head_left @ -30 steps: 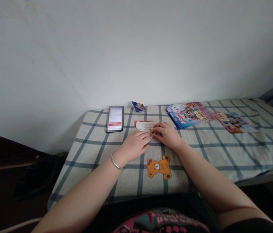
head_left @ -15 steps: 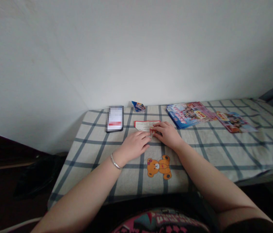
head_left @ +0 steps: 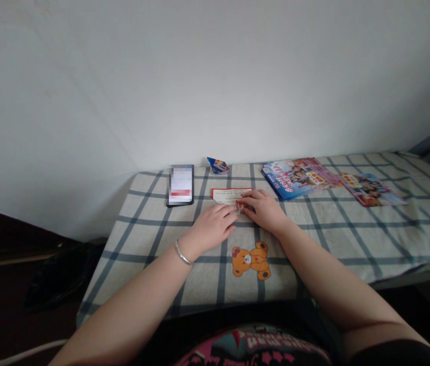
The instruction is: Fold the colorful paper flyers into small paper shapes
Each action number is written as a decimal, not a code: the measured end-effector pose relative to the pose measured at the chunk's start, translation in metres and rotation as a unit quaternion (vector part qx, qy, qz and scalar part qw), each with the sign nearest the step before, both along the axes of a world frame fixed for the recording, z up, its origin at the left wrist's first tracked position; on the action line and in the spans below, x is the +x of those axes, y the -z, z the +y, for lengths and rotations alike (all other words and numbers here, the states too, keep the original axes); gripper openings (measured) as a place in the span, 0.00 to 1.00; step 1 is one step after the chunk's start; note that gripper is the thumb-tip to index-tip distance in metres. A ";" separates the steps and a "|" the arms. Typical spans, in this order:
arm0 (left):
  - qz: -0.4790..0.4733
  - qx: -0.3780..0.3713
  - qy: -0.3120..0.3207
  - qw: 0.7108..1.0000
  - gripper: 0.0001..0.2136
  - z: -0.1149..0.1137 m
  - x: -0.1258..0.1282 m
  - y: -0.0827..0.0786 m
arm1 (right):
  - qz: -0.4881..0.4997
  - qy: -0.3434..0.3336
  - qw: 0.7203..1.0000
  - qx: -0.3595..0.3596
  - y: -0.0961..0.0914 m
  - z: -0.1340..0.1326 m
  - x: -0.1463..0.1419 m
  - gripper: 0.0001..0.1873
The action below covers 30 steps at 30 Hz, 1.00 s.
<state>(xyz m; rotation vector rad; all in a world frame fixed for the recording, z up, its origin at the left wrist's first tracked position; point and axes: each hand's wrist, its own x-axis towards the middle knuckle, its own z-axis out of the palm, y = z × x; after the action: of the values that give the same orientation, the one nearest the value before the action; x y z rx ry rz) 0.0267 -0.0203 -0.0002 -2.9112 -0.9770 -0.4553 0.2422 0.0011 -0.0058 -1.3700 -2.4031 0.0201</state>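
Observation:
A folded sheet of paper point(head_left: 226, 194), white with printed lines and a red edge, lies on the checked tablecloth point(head_left: 149, 244). Its near edge is partly hidden by my fingers. My left hand point(head_left: 215, 224), with a silver bangle at the wrist, holds the lower part of the paper with its fingertips. From the other side my right hand point(head_left: 263, 209) grips the paper's right part, fingers bent and thumb close to the left fingertips. The two hands nearly meet over a small red-marked bit of the sheet.
A phone point(head_left: 180, 185) with a lit screen lies to the left. Behind the paper stands a small folded paper piece point(head_left: 218, 165). Colourful flyers point(head_left: 298, 177) are stacked at right, with another flyer point(head_left: 375, 190) beside them. An orange bear picture point(head_left: 251, 261) is nearer me. A wall rises behind.
Almost nothing differs. Both hands stay on the paper with only slight finger movement, and the whole view has shifted a touch.

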 end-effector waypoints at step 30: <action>0.009 0.015 -0.020 1.000 0.07 -0.001 0.004 -0.004 | -0.140 -0.021 0.990 0.001 -0.035 -0.023 -0.011 0.11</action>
<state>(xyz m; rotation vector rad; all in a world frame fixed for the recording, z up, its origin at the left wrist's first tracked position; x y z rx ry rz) 0.0307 -0.0213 0.0038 -2.8582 -1.0157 -0.4359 0.2308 -0.0224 0.0289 -1.4010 -2.6598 -0.1739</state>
